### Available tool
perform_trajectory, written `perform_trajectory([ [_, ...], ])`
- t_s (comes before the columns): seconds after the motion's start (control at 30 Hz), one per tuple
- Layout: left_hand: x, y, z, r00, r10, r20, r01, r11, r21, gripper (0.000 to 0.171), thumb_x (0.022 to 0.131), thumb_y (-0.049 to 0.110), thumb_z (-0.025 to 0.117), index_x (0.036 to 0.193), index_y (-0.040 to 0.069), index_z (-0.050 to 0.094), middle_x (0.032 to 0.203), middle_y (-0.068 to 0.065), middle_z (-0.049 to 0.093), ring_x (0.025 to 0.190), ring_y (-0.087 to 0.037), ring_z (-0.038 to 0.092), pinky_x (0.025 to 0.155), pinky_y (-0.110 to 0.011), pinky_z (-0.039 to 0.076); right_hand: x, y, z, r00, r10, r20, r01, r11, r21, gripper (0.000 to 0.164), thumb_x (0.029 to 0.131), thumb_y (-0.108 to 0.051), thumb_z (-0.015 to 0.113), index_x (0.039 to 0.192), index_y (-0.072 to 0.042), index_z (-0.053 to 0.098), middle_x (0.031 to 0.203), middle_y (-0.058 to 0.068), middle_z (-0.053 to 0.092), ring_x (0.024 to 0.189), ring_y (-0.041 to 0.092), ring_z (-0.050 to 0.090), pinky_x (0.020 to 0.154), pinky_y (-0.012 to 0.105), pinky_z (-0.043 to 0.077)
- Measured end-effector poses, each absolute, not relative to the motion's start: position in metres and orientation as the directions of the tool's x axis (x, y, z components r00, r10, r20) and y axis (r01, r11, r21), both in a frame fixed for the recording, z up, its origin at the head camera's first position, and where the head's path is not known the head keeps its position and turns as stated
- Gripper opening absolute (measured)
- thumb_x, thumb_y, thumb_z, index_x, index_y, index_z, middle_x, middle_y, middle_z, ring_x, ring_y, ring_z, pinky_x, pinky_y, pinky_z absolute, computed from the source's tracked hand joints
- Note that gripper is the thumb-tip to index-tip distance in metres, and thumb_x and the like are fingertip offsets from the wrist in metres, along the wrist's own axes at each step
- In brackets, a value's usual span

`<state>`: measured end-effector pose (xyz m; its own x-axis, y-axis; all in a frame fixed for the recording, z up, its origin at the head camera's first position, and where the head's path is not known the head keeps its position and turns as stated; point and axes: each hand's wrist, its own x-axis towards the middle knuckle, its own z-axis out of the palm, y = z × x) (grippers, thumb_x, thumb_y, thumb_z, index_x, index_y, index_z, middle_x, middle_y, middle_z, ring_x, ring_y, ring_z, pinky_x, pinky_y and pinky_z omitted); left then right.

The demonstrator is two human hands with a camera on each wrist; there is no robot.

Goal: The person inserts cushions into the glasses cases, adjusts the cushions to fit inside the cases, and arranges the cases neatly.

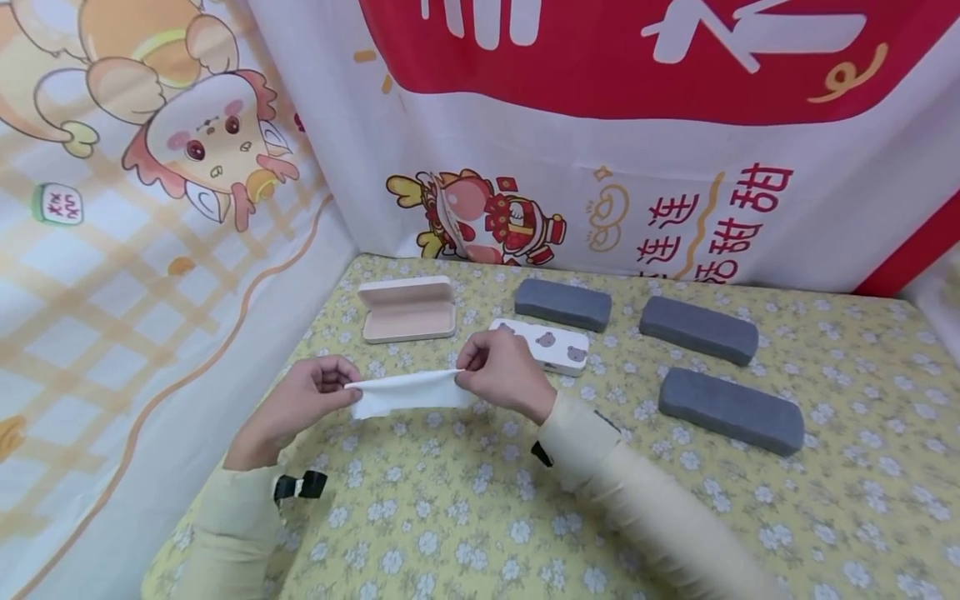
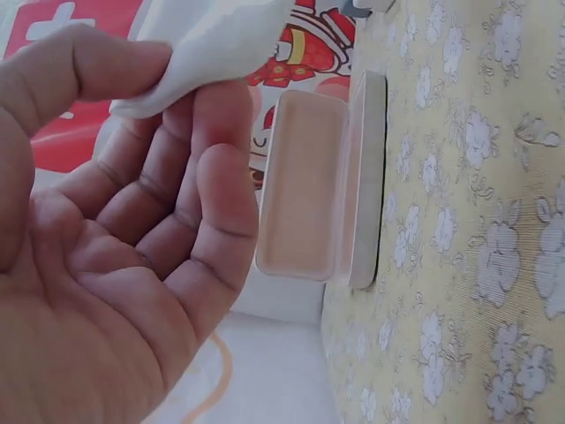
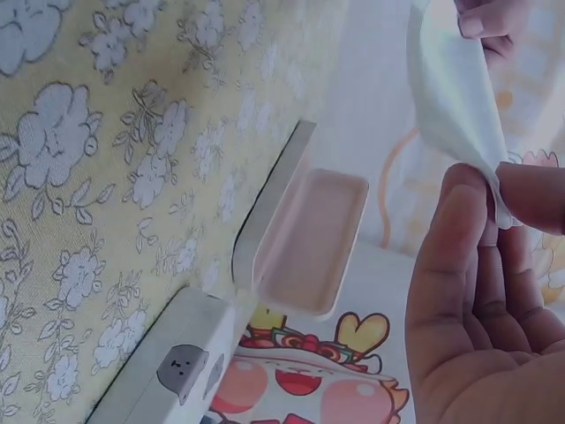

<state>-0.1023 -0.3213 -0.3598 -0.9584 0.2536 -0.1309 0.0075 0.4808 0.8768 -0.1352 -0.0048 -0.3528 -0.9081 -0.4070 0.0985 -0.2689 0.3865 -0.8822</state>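
A folded white cloth (image 1: 408, 395) is stretched between both hands above the table. My left hand (image 1: 309, 393) pinches its left end between thumb and index finger; the left wrist view shows the cloth (image 2: 207, 57) in that pinch. The right hand (image 1: 501, 369) pinches the other end, with the cloth (image 3: 455, 88) running up from its fingertips in the right wrist view. Just behind the hands, an eyeglass case (image 1: 411, 321) with a beige lining stands with its lid up. A white case with bear prints (image 1: 555, 346) lies closed behind the right hand, which partly covers it.
Three grey cases lie closed on the flowered tablecloth (image 1: 450, 517): one (image 1: 562, 304) at the back, one (image 1: 699, 329) to its right, another (image 1: 731, 410) nearer. Printed fabric (image 1: 600, 192) hangs along the back edge, and more (image 1: 172, 275) along the left side.
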Motion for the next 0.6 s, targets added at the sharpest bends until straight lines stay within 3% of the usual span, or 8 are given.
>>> perform_trajectory([
  [0.6, -0.134, -0.312, -0.367, -0.973, 0.192, -0.13, -0.049, 0.374, 0.926, 0.023, 0.099, 0.013, 0.067, 0.111, -0.006, 0.063, 0.111, -0.021, 0.063, 0.089, -0.028, 0.066, 0.081, -0.052, 0.055, -0.17, 0.001, -0.352, -0.931, -0.364, 0.009, -0.163, 0.393, -0.905, 0.004, 0.084, -0.009, 0.074, 0.084, -0.006, 0.076, 0.074, 0.003, 0.069, 0.065, 0.02, 0.064, 0.058, 0.032, 0.052],
])
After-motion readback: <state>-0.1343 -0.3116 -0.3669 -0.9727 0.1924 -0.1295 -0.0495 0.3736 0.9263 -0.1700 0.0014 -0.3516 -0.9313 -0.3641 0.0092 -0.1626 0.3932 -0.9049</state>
